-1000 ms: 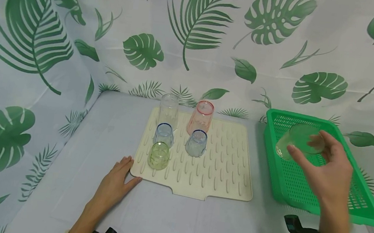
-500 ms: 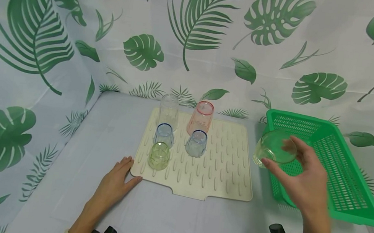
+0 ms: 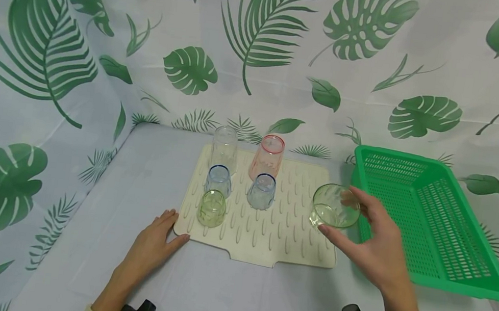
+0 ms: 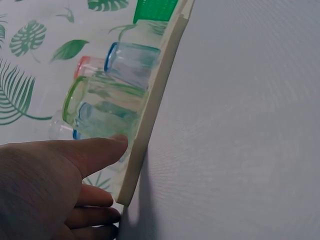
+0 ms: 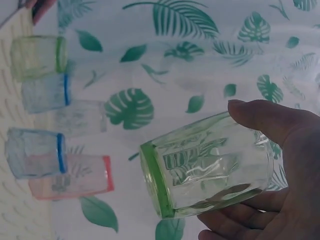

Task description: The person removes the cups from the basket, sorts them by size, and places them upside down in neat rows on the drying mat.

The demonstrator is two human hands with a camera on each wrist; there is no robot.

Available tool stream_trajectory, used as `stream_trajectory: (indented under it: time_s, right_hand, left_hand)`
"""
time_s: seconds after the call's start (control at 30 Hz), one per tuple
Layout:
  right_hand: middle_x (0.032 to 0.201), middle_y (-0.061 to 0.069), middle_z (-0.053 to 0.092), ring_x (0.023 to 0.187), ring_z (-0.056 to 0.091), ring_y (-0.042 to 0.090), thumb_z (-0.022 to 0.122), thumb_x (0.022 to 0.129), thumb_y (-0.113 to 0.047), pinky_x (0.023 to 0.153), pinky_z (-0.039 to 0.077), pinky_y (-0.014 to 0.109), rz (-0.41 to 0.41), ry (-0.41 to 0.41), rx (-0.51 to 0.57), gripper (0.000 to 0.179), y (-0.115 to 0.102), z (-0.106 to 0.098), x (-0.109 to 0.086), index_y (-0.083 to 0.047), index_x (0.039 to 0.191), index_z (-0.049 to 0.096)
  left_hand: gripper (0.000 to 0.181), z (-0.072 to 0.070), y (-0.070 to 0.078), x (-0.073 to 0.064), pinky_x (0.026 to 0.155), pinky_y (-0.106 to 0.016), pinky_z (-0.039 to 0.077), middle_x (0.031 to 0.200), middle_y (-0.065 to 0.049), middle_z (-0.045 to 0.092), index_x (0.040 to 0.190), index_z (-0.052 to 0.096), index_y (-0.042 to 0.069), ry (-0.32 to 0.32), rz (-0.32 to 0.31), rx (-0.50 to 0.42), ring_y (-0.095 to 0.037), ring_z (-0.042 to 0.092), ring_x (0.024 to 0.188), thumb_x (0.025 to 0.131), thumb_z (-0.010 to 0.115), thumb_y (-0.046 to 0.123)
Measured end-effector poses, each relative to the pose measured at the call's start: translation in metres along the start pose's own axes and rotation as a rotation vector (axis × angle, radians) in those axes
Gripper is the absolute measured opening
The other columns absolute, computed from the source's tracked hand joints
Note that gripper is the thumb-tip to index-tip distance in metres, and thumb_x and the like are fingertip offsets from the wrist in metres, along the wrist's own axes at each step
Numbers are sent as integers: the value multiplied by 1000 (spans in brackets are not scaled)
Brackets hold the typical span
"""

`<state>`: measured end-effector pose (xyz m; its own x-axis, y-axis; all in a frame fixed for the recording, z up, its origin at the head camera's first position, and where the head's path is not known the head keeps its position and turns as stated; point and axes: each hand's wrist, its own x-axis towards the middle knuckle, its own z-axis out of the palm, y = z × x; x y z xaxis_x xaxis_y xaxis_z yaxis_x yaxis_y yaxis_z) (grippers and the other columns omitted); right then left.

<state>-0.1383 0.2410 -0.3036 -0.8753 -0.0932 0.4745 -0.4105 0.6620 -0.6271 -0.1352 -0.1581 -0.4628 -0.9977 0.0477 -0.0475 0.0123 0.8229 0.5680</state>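
Observation:
My right hand [image 3: 378,244] grips a clear glass tumbler [image 3: 333,211] with a green rim, thumb on one side and fingers on the other. The tumbler hangs tilted over the right part of a cream drying mat [image 3: 288,237]. In the right wrist view, the green rim of this tumbler [image 5: 215,170] points away from the palm. My left hand [image 3: 154,239] lies at the mat's front left corner, fingertips at its edge, thumb extended. Nearest to it stands a short green-rimmed glass [image 3: 212,208]; the left wrist view shows the thumb [image 4: 107,150] close by the mat's edge.
Two blue-rimmed glasses, one at the left [image 3: 219,180] and one further right [image 3: 262,193], stand on the mat. Behind them are a tall clear glass [image 3: 224,147] and a tall red-rimmed glass [image 3: 268,157]. A green plastic basket [image 3: 477,227] stands right of the mat.
My right hand has carried the green-rimmed tumbler leftward from above the green basket to over the mat's right side. The left hand stays at the mat's corner.

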Motion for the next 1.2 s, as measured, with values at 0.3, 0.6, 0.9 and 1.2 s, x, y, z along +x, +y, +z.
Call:
stream_trajectory:
  time_s: [0.3,0.6,0.9,1.2]
  right_hand:
    - [116,6,68,115,58,11,94,65,-14,100,34,2,-45,-70,-27,86,-4,20,-3,-7,140,54]
    - [119,3,67,116,61,22,93,68,-21,97,45,24,-33,-133,-22,85,-5,33,-6,-11,142,53]
    - [120,4,68,115,63,22,93,68,-23,97,49,28,-67,-167,-6,83,-7,42,-7,-7,139,54]
    - [123,5,68,117,64,26,91,72,-30,94,52,53,-13,-222,6,82,-10,46,-10,-9,141,52]
  left_hand:
    - [73,-4,10,5,116,-58,38,155,-23,44,145,47,-4,23,47,-2,-41,41,144,94,68,43]
    - [73,-15,37,10,116,-52,41,152,-17,50,146,50,0,33,149,-101,-35,47,142,91,72,44]
    - [70,-29,71,6,112,-50,46,151,-10,53,147,51,7,61,235,-129,-31,50,140,91,72,45]
    - [77,-26,85,7,112,-50,46,159,-10,42,152,43,9,29,238,-64,-31,46,143,90,73,45]
